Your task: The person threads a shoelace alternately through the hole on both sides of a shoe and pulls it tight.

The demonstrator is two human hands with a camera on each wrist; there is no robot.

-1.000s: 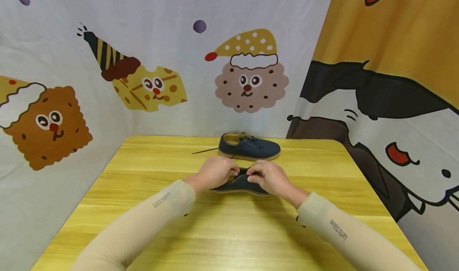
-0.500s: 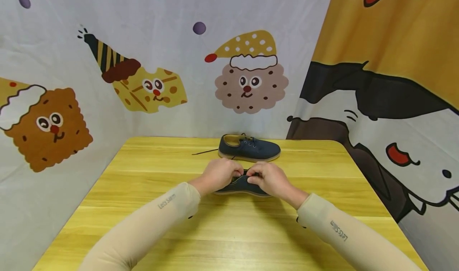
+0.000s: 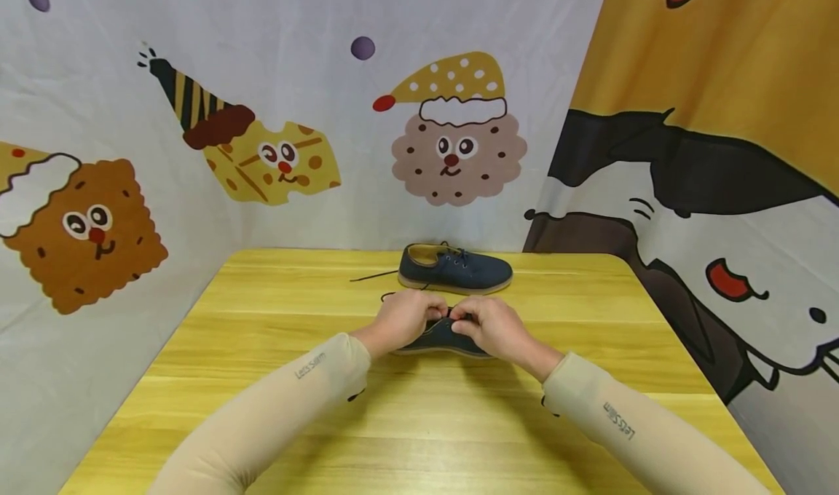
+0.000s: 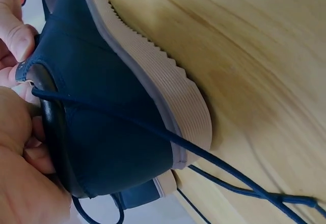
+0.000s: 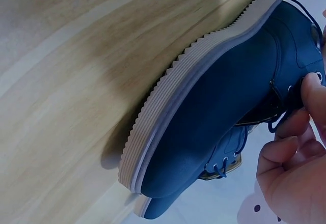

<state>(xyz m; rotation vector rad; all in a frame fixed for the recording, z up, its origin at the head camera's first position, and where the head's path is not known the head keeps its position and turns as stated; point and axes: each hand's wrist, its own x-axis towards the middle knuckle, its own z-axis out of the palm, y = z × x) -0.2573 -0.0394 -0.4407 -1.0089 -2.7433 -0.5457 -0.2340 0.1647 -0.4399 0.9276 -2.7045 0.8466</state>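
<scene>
A navy lace-up shoe [image 3: 442,345] with a pale ridged sole stands on the table between both hands, its toe to the right. My left hand [image 3: 405,319] is at the shoe's opening with fingers curled; it appears to pinch the dark shoelace [image 4: 137,121] near the eyelet flap, though the fingertips are partly hidden. From there the lace trails past the heel onto the table. My right hand [image 3: 493,325] pinches the edge of the eyelet flap between thumb and fingers, touching the left fingertips or nearly so. An eyelet [image 5: 319,75] shows beside the right thumb.
A matching navy shoe [image 3: 485,269] stands behind, close to the table's back edge, laced, with a loose lace end [image 3: 373,276] running left. The yellow wood-grain table [image 3: 419,422] meets a cartoon-printed curtain [image 3: 295,226] at the back.
My left hand has shifted a little to the right, closer to the right hand. A bend of lace now shows behind the left hand. The right hand has barely moved.
</scene>
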